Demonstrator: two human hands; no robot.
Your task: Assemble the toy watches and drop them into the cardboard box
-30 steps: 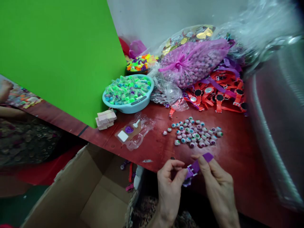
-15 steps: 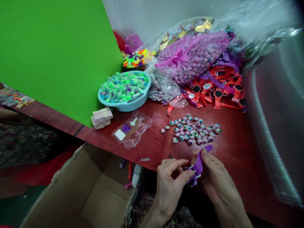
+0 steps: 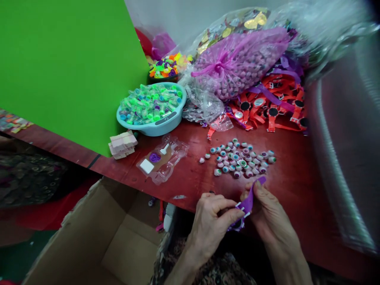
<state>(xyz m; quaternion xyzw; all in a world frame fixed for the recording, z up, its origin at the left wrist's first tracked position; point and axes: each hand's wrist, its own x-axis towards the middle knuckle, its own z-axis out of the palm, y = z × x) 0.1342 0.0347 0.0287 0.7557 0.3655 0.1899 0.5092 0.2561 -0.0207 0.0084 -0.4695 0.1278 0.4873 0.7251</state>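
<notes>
Low over the front edge of the table, both hands are closed on a purple toy watch (image 3: 248, 201). Thumb and fingers of my left hand (image 3: 209, 221) pinch it by the white buckle part. Its strap rises in a curve, and my right hand (image 3: 271, 215) grips that near the free end. The watch's round body hangs below my left fingers, partly hidden. Just beyond the hands lie many small eyeball balls (image 3: 234, 157), loose on the red table. To their left rests a clear plastic blister tray (image 3: 162, 160) with a purple round piece and white pieces in it.
A light blue basin (image 3: 160, 128) holds green-capped tubes. Behind are a pink bag of eyeballs (image 3: 237, 65) and a pile of red watches (image 3: 273, 107). A green board (image 3: 65, 71) stands left, an open cardboard box (image 3: 86, 221) below, and clear plastic (image 3: 341, 158) at right.
My hands keep their hold on the purple watch. The strap is drawn slightly and the watch body has shifted a little left under my left fingers. The view has tilted slightly.
</notes>
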